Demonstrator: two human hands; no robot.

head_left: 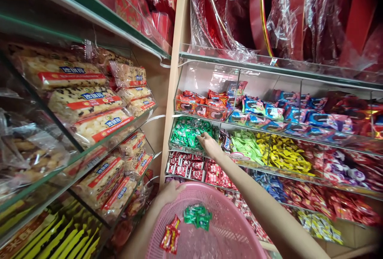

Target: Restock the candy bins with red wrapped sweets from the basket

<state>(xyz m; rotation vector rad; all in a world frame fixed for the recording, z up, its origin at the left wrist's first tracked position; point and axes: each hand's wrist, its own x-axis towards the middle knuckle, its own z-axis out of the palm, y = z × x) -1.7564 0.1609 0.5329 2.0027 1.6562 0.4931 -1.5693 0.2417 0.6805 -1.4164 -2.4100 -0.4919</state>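
My left hand (170, 193) is closed over the left rim of a pink plastic basket (236, 207) with perforated sides. Inside the basket lie a small heap of green-wrapped candies (197, 216) and a few red-and-yellow packets (171, 237). My right hand (208, 146) reaches over the front of a shelf bin filled with green-wrapped candies (187, 129). Its fingers are bent and pinched together at the candies on the bin's right side; the exact number between the fingertips is hidden.
Clear-fronted shelves (278, 69) hold bins of yellow candies (285, 153), lime-green candies (247, 145) and red-and-white packets (185, 165). Wrapped puffed-grain bars (101, 125) fill the left shelves. A wooden post (175, 71) stands at the corner. Red plastic-wrapped items (260, 12) hang above.
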